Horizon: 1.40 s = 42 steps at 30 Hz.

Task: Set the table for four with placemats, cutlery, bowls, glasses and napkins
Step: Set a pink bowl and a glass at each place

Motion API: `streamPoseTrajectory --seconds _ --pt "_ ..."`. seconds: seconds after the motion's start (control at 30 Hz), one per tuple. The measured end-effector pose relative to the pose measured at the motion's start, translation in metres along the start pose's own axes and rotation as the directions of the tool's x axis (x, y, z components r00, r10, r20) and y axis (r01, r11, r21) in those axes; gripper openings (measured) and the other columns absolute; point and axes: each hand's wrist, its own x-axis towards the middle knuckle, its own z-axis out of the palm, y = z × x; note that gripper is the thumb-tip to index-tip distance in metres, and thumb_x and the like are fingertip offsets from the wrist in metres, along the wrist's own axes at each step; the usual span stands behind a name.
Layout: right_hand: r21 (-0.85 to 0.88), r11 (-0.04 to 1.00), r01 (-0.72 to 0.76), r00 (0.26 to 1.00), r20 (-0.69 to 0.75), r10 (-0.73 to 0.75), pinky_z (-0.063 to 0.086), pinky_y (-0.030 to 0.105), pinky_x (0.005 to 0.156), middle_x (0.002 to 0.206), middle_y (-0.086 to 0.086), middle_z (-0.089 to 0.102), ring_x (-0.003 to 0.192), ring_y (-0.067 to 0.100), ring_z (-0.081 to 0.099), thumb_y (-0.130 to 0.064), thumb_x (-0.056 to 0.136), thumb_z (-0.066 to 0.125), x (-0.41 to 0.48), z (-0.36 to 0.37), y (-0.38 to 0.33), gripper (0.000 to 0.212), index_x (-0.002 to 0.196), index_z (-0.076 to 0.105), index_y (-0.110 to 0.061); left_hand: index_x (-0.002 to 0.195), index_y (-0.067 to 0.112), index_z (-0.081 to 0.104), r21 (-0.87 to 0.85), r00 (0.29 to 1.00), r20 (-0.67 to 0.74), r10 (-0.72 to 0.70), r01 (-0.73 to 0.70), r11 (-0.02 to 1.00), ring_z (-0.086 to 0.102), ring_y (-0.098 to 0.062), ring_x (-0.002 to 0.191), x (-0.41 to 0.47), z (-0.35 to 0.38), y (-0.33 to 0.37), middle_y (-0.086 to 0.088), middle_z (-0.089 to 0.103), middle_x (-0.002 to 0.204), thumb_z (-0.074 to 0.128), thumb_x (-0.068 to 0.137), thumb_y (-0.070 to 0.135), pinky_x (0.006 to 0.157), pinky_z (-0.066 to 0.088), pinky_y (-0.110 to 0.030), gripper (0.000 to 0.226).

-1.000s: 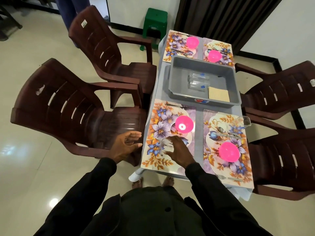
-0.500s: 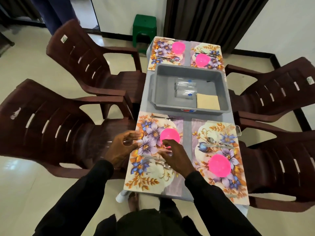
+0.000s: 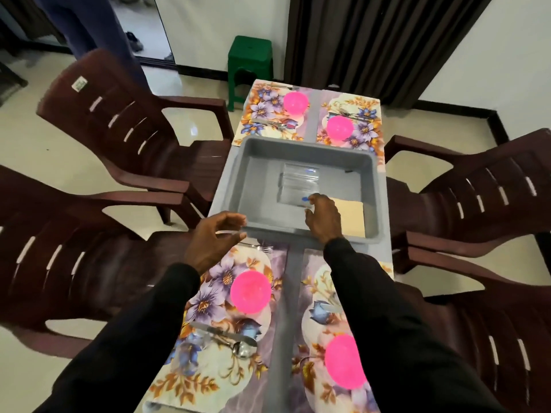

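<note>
Four floral placemats lie on the table, each with a pink bowl; the near-left placemat (image 3: 208,296) carries its pink bowl (image 3: 251,290), cutlery (image 3: 235,342) and a faint clear glass (image 3: 189,357). The grey bin (image 3: 298,144) in the middle holds clear glasses (image 3: 299,177) lying on their sides and a tan stack of napkins (image 3: 353,213). My right hand (image 3: 323,220) reaches into the bin, thumb and fingers around the end of the nearest glass. My left hand (image 3: 213,241) hovers at the bin's near-left corner, fingers loosely curled and holding nothing.
Dark brown plastic chairs stand on both sides, the near-left chair (image 3: 74,251) close to the table edge. A green stool (image 3: 250,59) stands beyond the far end by a dark curtain. A person's legs (image 3: 89,28) are at the back left.
My right hand left the near-left placemat, where a glass now stands, and moved forward into the bin onto another glass. My left hand rose to the bin's corner. The view moved closer.
</note>
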Motion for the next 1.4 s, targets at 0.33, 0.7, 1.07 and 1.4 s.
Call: streamPoseTrajectory --seconds 0.33,0.7,1.07,1.4 --pt "-0.449 0.859 0.245 0.955 0.263 -0.134 0.047 0.047 0.096 0.137 0.023 0.048 0.124 0.040 0.048 -0.008 0.085 0.072 0.106 0.029 0.018 0.053 0.133 0.051 -0.001 0.112 0.015 0.073 -0.017 0.990 -0.095 -0.105 0.104 0.994 0.072 -0.016 0.105 0.015 0.004 -0.011 0.001 0.077 0.108 0.080 0.084 0.002 0.096 0.058 -0.041 0.032" --pt "-0.542 0.792 0.279 0.947 0.295 -0.131 0.040 0.050 0.094 0.133 0.015 0.047 0.122 0.036 0.043 -0.030 0.075 0.085 0.122 0.049 0.016 0.059 0.124 0.058 -0.010 0.115 0.013 0.071 -0.012 0.984 -0.103 -0.147 0.147 0.989 0.071 -0.016 0.108 0.028 0.006 -0.012 0.002 0.076 0.112 0.076 0.089 0.005 0.097 0.058 -0.041 0.028" --pt "0.467 0.828 0.311 0.760 0.401 -0.512 0.047 0.030 0.105 0.129 -0.002 0.053 0.120 0.014 0.055 -0.022 0.074 0.091 0.095 0.004 -0.056 0.064 0.129 0.059 -0.019 0.149 0.033 0.043 -0.036 0.990 -0.133 -0.047 0.043 0.998 0.052 -0.007 0.131 0.078 0.021 0.004 0.008 0.047 0.150 0.092 0.073 0.034 0.101 0.051 -0.022 0.091" --pt "0.290 0.738 0.609 0.651 0.349 -0.674 0.053 0.035 0.098 0.130 0.007 0.055 0.112 0.020 0.056 -0.039 0.080 0.084 0.084 -0.036 -0.086 0.066 0.133 0.054 -0.014 0.132 0.016 0.057 0.433 0.993 -0.085 0.083 -0.039 0.900 0.056 -0.017 0.114 0.102 0.013 0.015 -0.003 0.061 0.124 0.090 0.069 0.045 0.096 0.049 -0.032 0.077"
